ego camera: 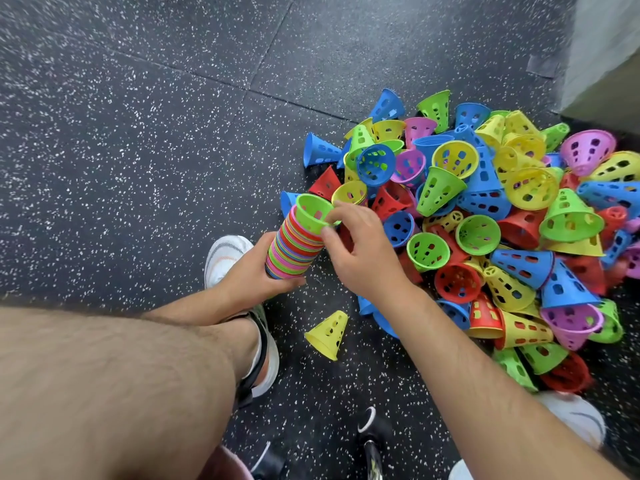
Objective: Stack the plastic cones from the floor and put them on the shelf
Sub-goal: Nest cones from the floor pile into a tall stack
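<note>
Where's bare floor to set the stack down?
Left of the stack and beyond the white shoe: open floor. A smaller patch surrounds the lone yellow cone. The cone pile on the right is packed.

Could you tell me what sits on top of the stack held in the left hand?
A green cone, open end up, held by the right hand. The stack shows only coloured rims; its base is covered by the left hand.

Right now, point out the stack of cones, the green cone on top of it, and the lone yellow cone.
stack of cones [294,251], head view, banded side of the rims.
green cone [313,213], head view, its open mouth.
lone yellow cone [327,332], head view, its perforated side.
</note>
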The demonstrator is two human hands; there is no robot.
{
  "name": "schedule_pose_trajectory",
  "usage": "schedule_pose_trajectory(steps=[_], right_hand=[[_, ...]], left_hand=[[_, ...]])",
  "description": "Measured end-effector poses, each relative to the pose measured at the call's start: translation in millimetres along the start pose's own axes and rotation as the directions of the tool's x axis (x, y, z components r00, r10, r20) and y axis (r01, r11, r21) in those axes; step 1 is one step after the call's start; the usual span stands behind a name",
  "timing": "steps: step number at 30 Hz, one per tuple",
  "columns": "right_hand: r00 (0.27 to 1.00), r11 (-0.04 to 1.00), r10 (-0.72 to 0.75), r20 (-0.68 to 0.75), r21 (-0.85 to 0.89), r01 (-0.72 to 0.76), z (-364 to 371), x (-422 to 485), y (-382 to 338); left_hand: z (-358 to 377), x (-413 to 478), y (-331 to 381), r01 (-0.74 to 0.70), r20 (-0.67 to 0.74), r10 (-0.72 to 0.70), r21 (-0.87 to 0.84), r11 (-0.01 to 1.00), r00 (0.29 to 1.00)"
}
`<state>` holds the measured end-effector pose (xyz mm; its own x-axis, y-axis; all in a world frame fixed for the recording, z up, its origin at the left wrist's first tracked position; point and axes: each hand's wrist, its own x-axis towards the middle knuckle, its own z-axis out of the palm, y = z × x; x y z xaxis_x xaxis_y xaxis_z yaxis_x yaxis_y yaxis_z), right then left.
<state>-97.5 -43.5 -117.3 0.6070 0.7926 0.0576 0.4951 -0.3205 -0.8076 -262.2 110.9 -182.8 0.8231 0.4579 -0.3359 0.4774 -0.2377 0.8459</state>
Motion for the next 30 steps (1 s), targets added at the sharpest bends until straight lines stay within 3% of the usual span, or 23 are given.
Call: schedule_pose_trajectory(steps=[4,7,10,12,14,16,18,21,25,27,30], right_hand=[[0.967,0.987,0.131,0.218,0.058,-0.147,-3,-8,2],[0.968,0.982,0.166,0.186,0.061,-0.18,-1,-15,11],[0.994,0.994,0.099,0.055,0.039,-0.101,1,-31,16],[0.992,0.997,-0.068,0.108,-0.033,0.072,4,-47,20],[0.922,0.96,-0.232,0.311,-0.079,0.268,10,-69,25],[0.806,0.917,-0.291,0.516,-0.09,0.388,20,-94,31],[0.719,0.898,-0.254,0.647,-0.118,0.423,30,-115,37],[0.672,0.862,-0.118,0.731,-0.261,0.436,35,-132,46],[0.72,0.843,-0.016,0.694,-0.378,0.383,30,-129,53],[0.776,0.847,-0.004,0.631,-0.41,0.338,27,-121,52],[0.9,0.92,0.035,0.434,-0.365,0.141,20,-107,45]], left_hand=[[0,-1,-1,0.001,-0.01,-0.001,-0.012,1.0,1.0],[0,0,-1,-0.004,0.006,0.004,0.007,1.0,1.0],[0,0,0,-0.005,0.013,0.005,0.019,1.0,1.0],[1,-1,1,-0.012,0.015,0.012,0.022,1.0,1.0],[1,-1,1,-0.022,0.021,0.022,0.017,1.0,1.0],[1,-2,2,-0.023,0.027,0.023,0.012,1.0,0.999],[0,-2,2,-0.021,0.032,0.02,0.011,1.0,0.999],[-1,-3,1,-0.021,0.031,0.021,0.012,1.0,0.999],[0,-3,-2,-0.017,0.029,0.016,0.018,1.0,0.999],[0,-2,-2,-0.022,0.029,0.022,0.025,0.999,0.999],[0,-1,-2,-0.026,0.023,0.026,0.029,0.999,0.999]])
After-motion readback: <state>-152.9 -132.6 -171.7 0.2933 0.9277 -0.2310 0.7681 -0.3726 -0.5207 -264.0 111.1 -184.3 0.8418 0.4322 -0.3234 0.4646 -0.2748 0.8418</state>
